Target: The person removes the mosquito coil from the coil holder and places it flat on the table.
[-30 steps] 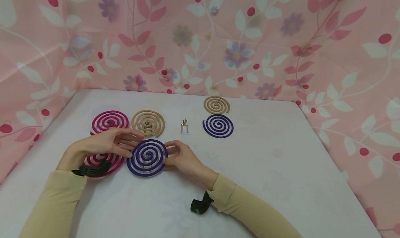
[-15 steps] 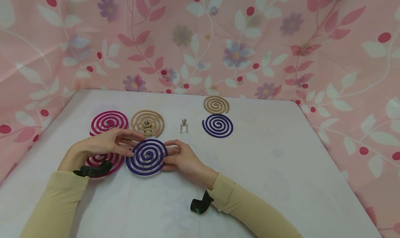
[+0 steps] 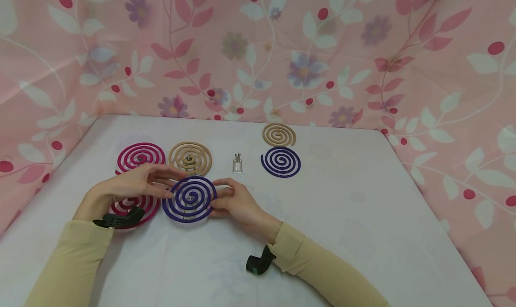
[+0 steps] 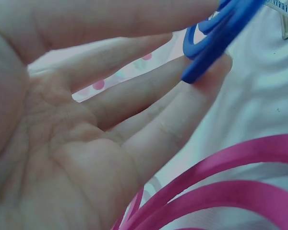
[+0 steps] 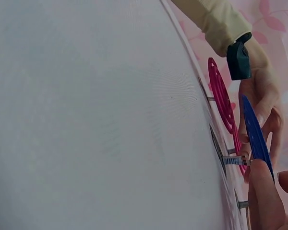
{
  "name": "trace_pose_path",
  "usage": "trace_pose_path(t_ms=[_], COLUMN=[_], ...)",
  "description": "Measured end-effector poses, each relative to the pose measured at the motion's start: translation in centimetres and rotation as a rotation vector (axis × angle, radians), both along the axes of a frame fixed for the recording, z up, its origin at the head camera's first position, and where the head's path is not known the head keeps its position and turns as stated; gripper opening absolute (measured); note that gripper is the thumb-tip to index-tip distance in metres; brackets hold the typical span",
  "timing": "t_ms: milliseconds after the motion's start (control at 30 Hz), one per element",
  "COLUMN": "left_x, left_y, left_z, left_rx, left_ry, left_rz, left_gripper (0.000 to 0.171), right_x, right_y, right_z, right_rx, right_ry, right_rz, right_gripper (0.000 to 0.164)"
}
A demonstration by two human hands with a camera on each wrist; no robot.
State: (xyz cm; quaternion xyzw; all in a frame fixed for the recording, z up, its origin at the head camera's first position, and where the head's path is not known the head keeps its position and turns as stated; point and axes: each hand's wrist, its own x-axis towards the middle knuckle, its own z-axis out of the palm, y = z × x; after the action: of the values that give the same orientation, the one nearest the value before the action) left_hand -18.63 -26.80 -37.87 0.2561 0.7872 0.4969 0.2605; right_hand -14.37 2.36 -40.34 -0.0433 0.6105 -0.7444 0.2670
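A dark blue mosquito coil (image 3: pixel 193 196) is held between both hands, over a small metal stand (image 5: pixel 233 160). My left hand (image 3: pixel 139 183) pinches its left edge, thumb on the near side, other fingers stretched beyond it. My right hand (image 3: pixel 239 206) grips the right edge between thumb and fingers. In the right wrist view the coil (image 5: pixel 255 132) is raised off the table, tilted, near the top of the stand. A crimson coil (image 3: pixel 151 217) sits under my left wrist, partly hidden.
Behind the left hand, a magenta coil (image 3: pixel 133 144) and a tan coil (image 3: pixel 201 146) rest on stands. A bare metal stand (image 3: pixel 237 164) is right of them. Another tan coil (image 3: pixel 279 126) and blue coil (image 3: pixel 281 176) lie at the back. Floral cloth (image 3: pixel 258 51) surrounds the table.
The held blue coil has shifted slightly upward and away, its near edge lifting so more of the stand shows below. Both hands keep nearly the same place and hold.
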Motion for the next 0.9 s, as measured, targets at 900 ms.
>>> trace_pose_path(t_ms=[900], left_x=[0.3], left_y=[-0.2], left_z=[0.9], left_rx=[0.037], left_ry=[0.015], left_rz=[0.103], left_gripper=[0.058], right_x=[-1.5], right_y=[1.5], right_z=[1.8], right_rx=[0.045], right_ry=[0.064], right_rz=[-0.05], right_gripper=[0.051])
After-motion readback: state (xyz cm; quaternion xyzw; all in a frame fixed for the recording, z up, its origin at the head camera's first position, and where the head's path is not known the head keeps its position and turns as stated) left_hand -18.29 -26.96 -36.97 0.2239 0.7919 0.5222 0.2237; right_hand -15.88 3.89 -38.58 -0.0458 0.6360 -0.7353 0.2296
